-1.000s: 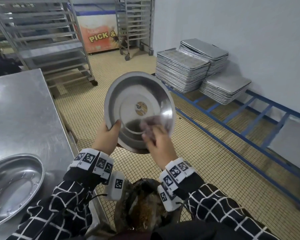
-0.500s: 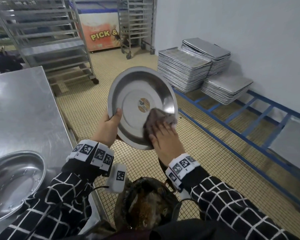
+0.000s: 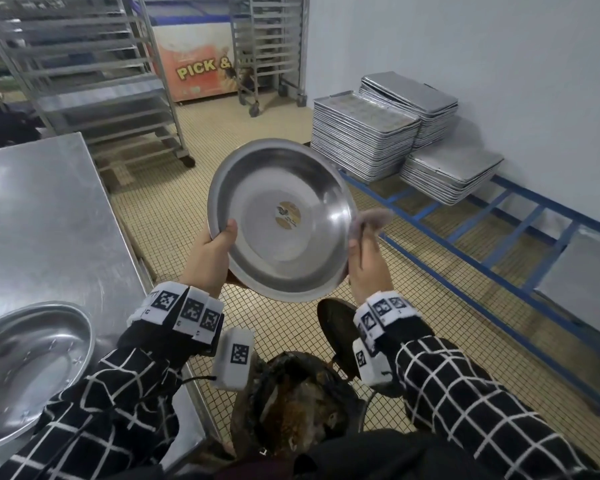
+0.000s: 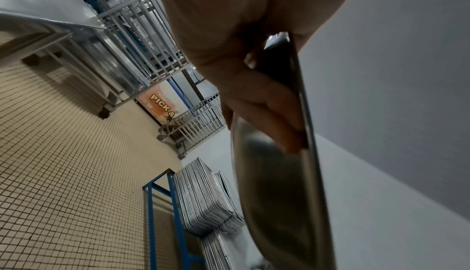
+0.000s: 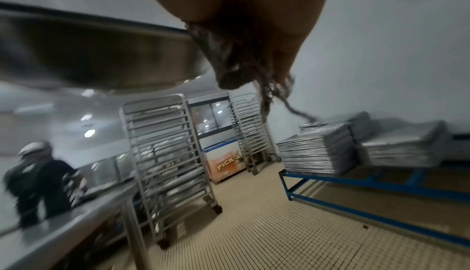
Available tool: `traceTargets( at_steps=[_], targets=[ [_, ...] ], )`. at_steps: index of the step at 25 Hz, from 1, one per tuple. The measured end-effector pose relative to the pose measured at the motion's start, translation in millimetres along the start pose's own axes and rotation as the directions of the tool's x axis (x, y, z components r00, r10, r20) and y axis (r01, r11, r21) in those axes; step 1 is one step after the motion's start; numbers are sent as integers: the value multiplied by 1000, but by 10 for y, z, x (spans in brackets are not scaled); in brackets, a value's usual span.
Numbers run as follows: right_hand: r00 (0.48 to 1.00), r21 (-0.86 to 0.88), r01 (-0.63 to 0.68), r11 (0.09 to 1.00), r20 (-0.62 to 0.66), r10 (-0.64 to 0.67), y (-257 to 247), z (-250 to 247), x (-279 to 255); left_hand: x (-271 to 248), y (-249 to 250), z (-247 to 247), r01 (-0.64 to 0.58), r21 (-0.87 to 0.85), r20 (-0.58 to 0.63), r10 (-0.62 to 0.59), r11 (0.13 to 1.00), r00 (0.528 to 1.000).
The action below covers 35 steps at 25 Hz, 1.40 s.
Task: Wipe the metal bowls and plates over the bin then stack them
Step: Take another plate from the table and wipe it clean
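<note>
A round metal bowl (image 3: 284, 223) with a round sticker in its middle is tilted up in front of me, above the bin (image 3: 291, 403). My left hand (image 3: 210, 252) grips its left rim, thumb inside; in the left wrist view the fingers (image 4: 267, 113) curl behind the bowl (image 4: 284, 204). My right hand (image 3: 366, 261) holds a greyish-brown cloth (image 3: 369, 220) against the bowl's right rim. The right wrist view shows the cloth (image 5: 236, 57) bunched under the palm beside the bowl (image 5: 96, 57). A second metal bowl (image 3: 25, 368) lies on the steel table (image 3: 49, 216) at the lower left.
Stacks of baking trays (image 3: 364, 136) sit on a low blue frame (image 3: 499, 258) along the right wall. Wheeled tray racks (image 3: 94, 77) and an orange chest freezer (image 3: 198, 67) stand at the back. Another person (image 5: 38, 182) works at the far end of the table.
My right hand has swept the cloth from the bowl's lower inside out to its right rim. The left hand has kept its grip, and the bowl has tilted a little.
</note>
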State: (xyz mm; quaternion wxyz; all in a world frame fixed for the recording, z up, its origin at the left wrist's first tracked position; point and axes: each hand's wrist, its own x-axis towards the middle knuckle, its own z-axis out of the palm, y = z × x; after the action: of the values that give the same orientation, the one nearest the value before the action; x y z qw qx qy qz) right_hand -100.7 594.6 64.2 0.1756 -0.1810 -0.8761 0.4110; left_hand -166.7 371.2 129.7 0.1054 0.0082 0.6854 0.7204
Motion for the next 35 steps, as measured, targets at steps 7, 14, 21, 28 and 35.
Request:
traceTargets(
  at_steps=[7,14,21,28,35],
  targets=[
    [982,162,-183,970,72,173,-42,-258,298,76,-106,-193,131,93,110,-141,987,984],
    [960,279,-248,928,-62,275,-204,-91,194,27,-149,-159,-120,147,52,114,982,992],
    [969,436,-200,877,-46,244,-497,66,85,-67,-139,110,5,-21,3,-5,1000,1000],
    [981,252,-185,950,-17,196,-388,-32,-55,4,-121,-89,-48,237,-115,77,970,990],
    [820,-81,480,873,394,-414,-780,547,-476,-53,-2,-54,-10,165,9,9,986,1000]
  ],
)
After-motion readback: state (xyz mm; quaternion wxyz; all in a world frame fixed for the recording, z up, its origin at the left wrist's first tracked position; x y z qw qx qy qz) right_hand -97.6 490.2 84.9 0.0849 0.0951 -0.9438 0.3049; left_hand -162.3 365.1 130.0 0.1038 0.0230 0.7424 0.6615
